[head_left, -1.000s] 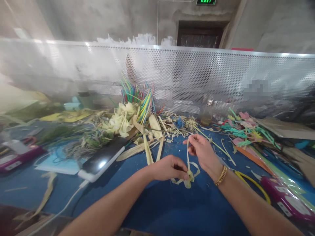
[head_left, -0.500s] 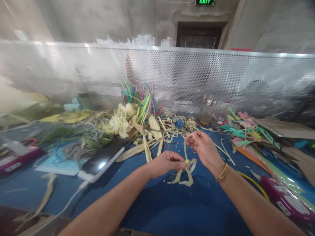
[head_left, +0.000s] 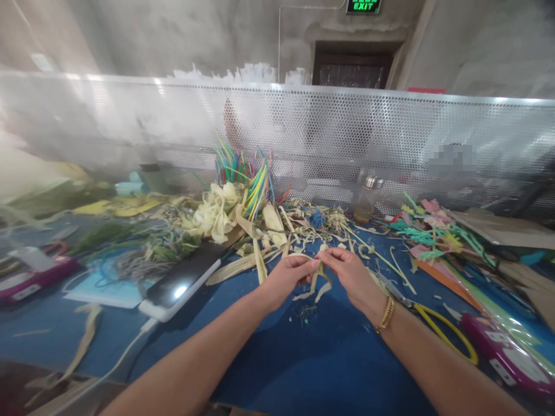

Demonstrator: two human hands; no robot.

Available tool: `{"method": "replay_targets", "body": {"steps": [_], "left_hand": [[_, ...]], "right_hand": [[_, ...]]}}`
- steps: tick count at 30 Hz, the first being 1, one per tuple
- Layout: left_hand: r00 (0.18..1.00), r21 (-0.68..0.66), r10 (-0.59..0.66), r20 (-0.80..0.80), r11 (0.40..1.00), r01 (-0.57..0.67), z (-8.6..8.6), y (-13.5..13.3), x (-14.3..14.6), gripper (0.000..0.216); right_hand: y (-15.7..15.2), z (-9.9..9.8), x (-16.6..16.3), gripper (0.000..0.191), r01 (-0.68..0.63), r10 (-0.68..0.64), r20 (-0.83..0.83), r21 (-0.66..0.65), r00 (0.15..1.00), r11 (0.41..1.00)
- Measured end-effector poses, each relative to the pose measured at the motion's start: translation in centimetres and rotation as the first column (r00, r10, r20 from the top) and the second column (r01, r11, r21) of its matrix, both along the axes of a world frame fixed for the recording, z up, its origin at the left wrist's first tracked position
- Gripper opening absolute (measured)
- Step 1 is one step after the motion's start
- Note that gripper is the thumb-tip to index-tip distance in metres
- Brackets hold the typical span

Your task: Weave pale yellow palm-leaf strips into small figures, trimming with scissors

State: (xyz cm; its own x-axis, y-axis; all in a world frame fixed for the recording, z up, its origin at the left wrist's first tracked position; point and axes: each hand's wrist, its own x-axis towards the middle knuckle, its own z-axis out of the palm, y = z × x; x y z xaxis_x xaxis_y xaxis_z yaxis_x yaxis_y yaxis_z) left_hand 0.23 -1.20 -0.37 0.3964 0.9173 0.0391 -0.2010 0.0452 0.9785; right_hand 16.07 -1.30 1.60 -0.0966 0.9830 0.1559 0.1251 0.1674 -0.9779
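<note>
In the head view, a pale, yellowish knotted strip [head_left: 318,278] with loose dangling ends hangs above the blue tabletop [head_left: 312,364], fingertips of the left hand [head_left: 285,281] and right hand [head_left: 349,274] pinching it. A green sign [head_left: 363,6] reads "EXIT".

On the table [head_left: 299,358], around left hand [head_left: 287,277] and right hand [head_left: 353,276]: phone [head_left: 184,277] at nine o'clock, husks [head_left: 221,216] ten to twelve, bottle [head_left: 365,201] at one, hand tool [head_left: 405,300] at four; mesh screen [head_left: 347,127] behind at twelve.
</note>
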Motion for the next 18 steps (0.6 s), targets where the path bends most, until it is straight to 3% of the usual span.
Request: {"method": "replay_targets", "body": {"steps": [8, 18], "left_hand": [[0.991, 0.027, 0.057, -0.122, 0.998, -0.054, 0.3, -0.3, 0.0, 0.041], [0.993, 0.012, -0.034, -0.116, 0.999, 0.036, 0.4, -0.5, 0.1, 0.038]], "right_hand": [[0.1, 0.0, 0.0, 0.031, 0.029, -0.029, -0.08, -0.006, 0.996, 1.0], [1.0, -1.0, 0.5, 0.033, 0.159, -0.156, -0.137, 0.015, 0.978, 0.987]]}}
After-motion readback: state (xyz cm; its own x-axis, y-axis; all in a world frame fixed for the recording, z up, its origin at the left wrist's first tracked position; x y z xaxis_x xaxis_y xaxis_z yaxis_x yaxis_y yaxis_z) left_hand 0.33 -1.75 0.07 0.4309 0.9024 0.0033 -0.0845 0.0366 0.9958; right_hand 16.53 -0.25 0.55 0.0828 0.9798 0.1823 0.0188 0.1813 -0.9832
